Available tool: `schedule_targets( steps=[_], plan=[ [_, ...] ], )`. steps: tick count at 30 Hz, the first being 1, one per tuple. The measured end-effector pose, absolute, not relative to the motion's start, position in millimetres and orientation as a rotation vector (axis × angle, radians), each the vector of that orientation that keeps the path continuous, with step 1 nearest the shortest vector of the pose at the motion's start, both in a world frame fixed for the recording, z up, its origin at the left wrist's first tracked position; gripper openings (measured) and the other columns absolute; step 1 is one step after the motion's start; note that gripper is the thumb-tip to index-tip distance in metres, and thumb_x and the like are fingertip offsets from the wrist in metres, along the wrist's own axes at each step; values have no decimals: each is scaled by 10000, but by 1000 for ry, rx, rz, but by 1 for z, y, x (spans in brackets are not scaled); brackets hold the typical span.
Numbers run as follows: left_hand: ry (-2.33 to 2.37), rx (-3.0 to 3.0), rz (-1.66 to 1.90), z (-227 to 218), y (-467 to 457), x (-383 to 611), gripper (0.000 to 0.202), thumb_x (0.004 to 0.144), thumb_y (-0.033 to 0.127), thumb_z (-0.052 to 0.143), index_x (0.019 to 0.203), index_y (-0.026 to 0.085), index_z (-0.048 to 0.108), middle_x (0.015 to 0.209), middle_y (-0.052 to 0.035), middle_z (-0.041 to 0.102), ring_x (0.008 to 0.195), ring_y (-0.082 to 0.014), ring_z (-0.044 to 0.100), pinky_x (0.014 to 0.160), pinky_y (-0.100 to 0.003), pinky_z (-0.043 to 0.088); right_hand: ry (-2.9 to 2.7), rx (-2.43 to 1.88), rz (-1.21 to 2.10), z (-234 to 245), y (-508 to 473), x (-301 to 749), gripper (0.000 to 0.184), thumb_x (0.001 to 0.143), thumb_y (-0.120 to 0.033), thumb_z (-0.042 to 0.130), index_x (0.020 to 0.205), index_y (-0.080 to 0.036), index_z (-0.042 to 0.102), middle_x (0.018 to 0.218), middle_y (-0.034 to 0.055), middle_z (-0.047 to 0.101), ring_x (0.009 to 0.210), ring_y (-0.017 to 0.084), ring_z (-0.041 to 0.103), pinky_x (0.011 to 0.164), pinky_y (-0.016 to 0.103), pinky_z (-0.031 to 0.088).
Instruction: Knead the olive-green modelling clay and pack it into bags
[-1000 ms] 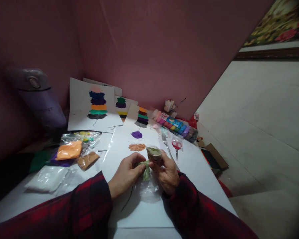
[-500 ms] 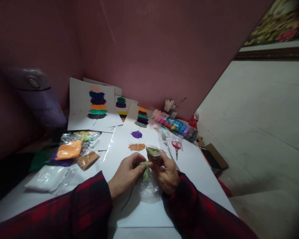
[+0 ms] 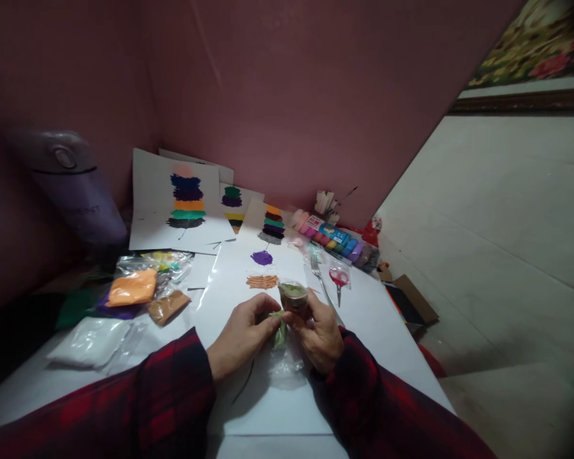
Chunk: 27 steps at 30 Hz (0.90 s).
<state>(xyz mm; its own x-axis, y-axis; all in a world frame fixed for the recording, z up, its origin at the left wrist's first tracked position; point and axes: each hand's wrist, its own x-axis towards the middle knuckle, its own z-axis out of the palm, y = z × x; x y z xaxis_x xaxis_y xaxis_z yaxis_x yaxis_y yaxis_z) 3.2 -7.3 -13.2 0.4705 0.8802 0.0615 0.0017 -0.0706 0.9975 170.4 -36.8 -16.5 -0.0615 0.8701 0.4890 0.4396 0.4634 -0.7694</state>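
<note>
Head view shows the left hand (image 3: 243, 331) pinching the green material (image 3: 280, 336) between thumb and fingers, just in front of the person and between both hands, above the white sheet (image 3: 268, 417). Clear plastic (image 3: 287, 371) hangs beneath it. The right hand (image 3: 319, 338) grasps a small container (image 3: 294, 303), green at its top, just beside the left fingertips. On the lilac bottle (image 3: 83, 201) the letters "ENT" can be read; the multicoloured pack (image 3: 351, 247) bears a red-and-blue label (image 3: 332, 231) whose writing is too small to read.
</note>
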Motion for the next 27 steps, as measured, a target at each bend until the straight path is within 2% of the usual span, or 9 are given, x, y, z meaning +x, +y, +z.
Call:
schedule_targets(
  steps=[8, 15, 27],
  plan=[
    [805, 1451, 865, -15, -6, 4, 259, 801, 399, 685, 840, 152, 621, 853, -84, 663, 875, -250, 621, 801, -361, 490, -1713, -1124, 514, -13, -37, 170, 302, 903, -472, 598, 944, -174, 615, 705, -1, 564, 603, 139, 483, 537, 251, 400],
    [787, 1445, 863, -13, -7, 3, 234, 797, 363, 677, 884, 149, 638, 932, -119, 681, 906, -260, 620, 853, -393, 487, -1724, -1127, 528, -12, -38, 169, 313, 897, -477, 606, 919, -165, 619, 701, -3, 550, 600, 132, 474, 537, 250, 385],
    [774, 1483, 871, -15, -6, 4, 212, 802, 341, 650, 894, 151, 633, 932, -121, 678, 899, -263, 612, 893, -426, 475, -1729, -1111, 555, -13, -37, 169, 278, 883, -445, 643, 864, -174, 583, 686, -18, 510, 588, 121, 442, 527, 247, 353]
  ],
)
